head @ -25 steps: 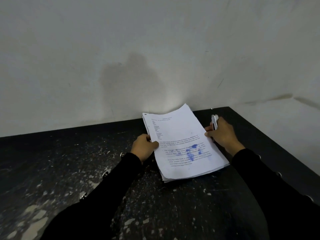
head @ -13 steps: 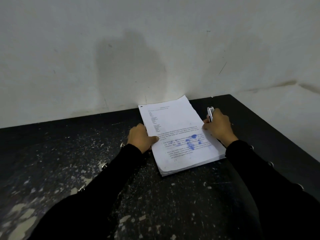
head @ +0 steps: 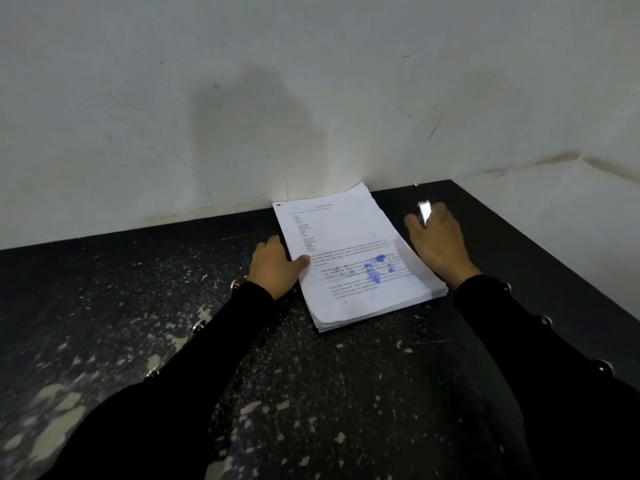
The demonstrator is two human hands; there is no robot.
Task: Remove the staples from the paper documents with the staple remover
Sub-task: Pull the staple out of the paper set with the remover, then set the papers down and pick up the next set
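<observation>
Bare desk (head: 346, 393) lies nearest you. Your left hand (head: 275, 268) pinches the paper stack's (head: 349, 258) left edge; your right hand (head: 438, 244), beside its right edge, grips the blurred staple remover (head: 424, 212). The wall (head: 311, 98) closes in behind.

White paper documents (head: 349, 251) carry black printed lines and blue ink smudges. The desk (head: 138, 306) is black, speckled with pale chipped flecks. Sleeves (head: 540, 375) are black; the wall (head: 242, 81) is off-white with grey marks.
</observation>
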